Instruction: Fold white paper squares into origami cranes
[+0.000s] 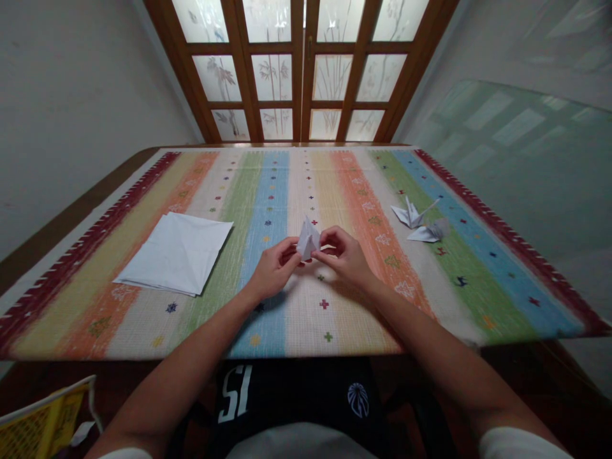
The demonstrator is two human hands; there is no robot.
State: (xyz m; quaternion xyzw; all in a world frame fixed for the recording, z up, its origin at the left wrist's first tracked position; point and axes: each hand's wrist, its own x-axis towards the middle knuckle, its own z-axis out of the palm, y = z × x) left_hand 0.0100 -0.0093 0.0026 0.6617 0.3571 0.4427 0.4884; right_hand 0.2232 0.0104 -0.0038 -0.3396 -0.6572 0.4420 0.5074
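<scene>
White folded paper (308, 239), narrow and point-up, is held low over the pale middle stripe of a striped cloth (329, 325) that covers the tabletop (62, 220). Fingers of the left hand (275, 266) are nearly closed, pinching its lower left edge; those of the right hand (348, 258) are likewise nearly closed, pinching its right edge. To the left, well apart from the hands, lies a stack of white sheets (176, 255), its edges slightly out of line. To the right, a winged paper figure (412, 217) lies just beyond a second paper figure (428, 233); whether they touch cannot be told. Beyond the far edge stand wooden doors (297, 70) with patterned panes, and a greenish glassy panel (516, 166) stands at the right. Below the near left corner, a yellow basket (43, 421) is partly out of view; a small white item (82, 433) shows at its right side, whether inside or beside it being unclear.
</scene>
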